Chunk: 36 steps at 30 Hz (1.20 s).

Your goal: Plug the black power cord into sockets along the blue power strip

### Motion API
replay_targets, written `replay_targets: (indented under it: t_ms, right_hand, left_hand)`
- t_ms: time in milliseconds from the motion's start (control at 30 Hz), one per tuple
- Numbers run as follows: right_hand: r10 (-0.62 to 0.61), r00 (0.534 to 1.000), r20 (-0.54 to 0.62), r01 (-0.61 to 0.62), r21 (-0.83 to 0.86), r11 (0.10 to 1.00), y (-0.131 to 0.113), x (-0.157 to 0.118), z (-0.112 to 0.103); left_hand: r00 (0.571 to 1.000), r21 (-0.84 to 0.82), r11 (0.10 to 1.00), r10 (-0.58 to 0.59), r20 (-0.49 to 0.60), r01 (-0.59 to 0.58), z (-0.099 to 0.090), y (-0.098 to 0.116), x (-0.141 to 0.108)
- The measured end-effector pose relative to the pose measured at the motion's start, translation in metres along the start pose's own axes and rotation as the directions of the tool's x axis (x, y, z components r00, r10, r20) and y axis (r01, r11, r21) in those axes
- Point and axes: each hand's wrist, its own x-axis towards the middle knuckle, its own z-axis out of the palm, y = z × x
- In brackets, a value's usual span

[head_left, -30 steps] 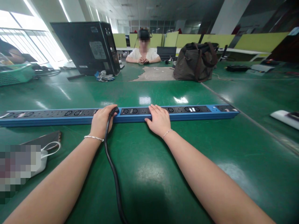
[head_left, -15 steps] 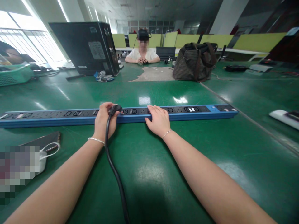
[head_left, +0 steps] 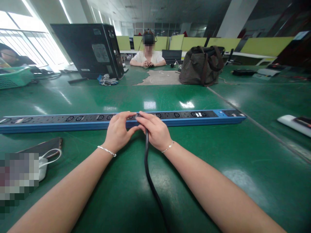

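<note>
A long blue power strip (head_left: pixel 191 121) with a row of black sockets lies across the green table in front of me. Over its middle my two hands meet at a black power plug (head_left: pixel 138 115), mostly covered by fingers. My left hand (head_left: pixel 119 129) curves round it from the left, thumb and fingertips closed at the plug. From the other side my right hand (head_left: pixel 156 131) grips it, fingers over the top. The plug's thick black cord (head_left: pixel 149 174) leaves below my right hand and runs toward me. Whether the plug sits in a socket is hidden.
A black computer case (head_left: pixel 89 51) and gloves (head_left: pixel 108 80) stand beyond the strip at left, a brown bag (head_left: pixel 201 66) at right. A person (head_left: pixel 148 58) sits opposite. A green basket (head_left: pixel 16 77) is far left; a white device (head_left: pixel 296 124) lies right.
My left hand has carried the plug to the right along the strip. My right hand has shifted left from the strip onto the plug, and the cord has swung right.
</note>
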Motion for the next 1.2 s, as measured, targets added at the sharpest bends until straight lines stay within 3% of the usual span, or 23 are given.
replay_targets:
  t_ms: [67,200,333,500,733,933,1200]
  right_hand:
    - [0.074,0.993,-0.092,-0.075,-0.014,0.997,0.012,0.000,-0.008]
    - [0.180,0.961,-0.210,-0.186,-0.009,0.982,0.032,-0.001,-0.013]
    - [0.168,0.979,-0.114,-0.165,0.030,0.986,0.037,-0.004,-0.003]
    - [0.153,0.988,-0.034,-0.152,0.029,0.988,0.036,-0.003,0.008]
    - [0.229,0.971,-0.075,-0.226,0.044,0.973,0.042,0.004,0.009]
    - [0.389,0.916,-0.098,-0.385,0.060,0.921,0.054,0.009,0.005]
    - [0.387,0.920,-0.058,-0.384,0.058,0.922,0.051,0.011,0.003]
  left_hand:
    - [1.000,0.053,0.998,0.020,0.013,-0.021,0.001,-0.005,0.001]
    - [0.992,0.152,0.984,-0.108,0.068,0.097,0.007,-0.022,0.000]
    - [0.967,0.189,0.964,-0.215,0.136,0.188,0.012,-0.033,-0.001]
    - [0.954,0.215,0.958,-0.234,0.188,0.192,0.011,-0.031,0.001]
    - [0.965,0.211,0.961,-0.212,0.153,0.178,0.013,-0.031,0.001]
    - [0.974,0.185,0.967,-0.198,0.115,0.175,0.015,-0.031,0.000]
    - [0.971,0.178,0.968,-0.202,0.124,0.178,0.014,-0.031,0.001]
